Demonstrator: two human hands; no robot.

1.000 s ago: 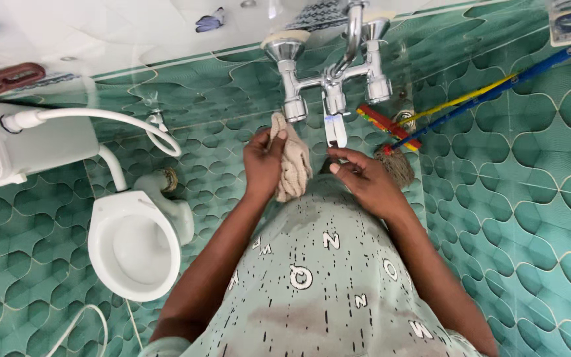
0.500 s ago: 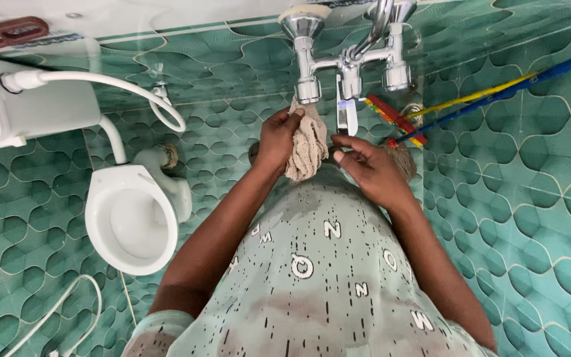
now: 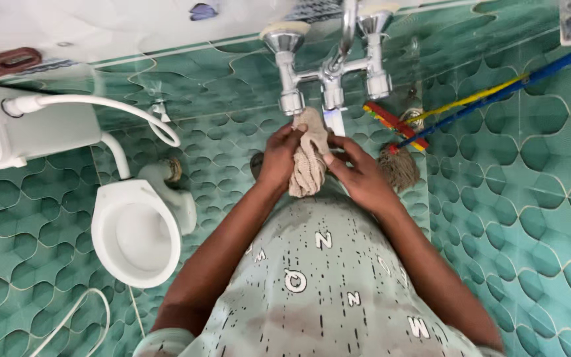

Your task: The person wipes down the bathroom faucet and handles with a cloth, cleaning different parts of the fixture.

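Note:
A beige knitted cloth [image 3: 308,162] hangs just under a chrome wall tap [image 3: 328,73] on the green tiled wall. My left hand [image 3: 277,157] grips the cloth's upper left side. My right hand [image 3: 361,175] closes on its right edge, fingers touching the fabric below the white tap spout [image 3: 334,122]. Both forearms reach forward over my pale green patterned shirt [image 3: 325,284].
A white toilet bowl [image 3: 137,231] stands at the left with its cistern [image 3: 18,135] and a white hose [image 3: 100,106]. A mop head [image 3: 399,168] with a blue and yellow handle [image 3: 497,86] leans at the right. A red brush [image 3: 394,124] lies beside it.
My right hand moved left from the tap spout onto the cloth, so both hands now hold it. The view shifted slightly closer to the tap.

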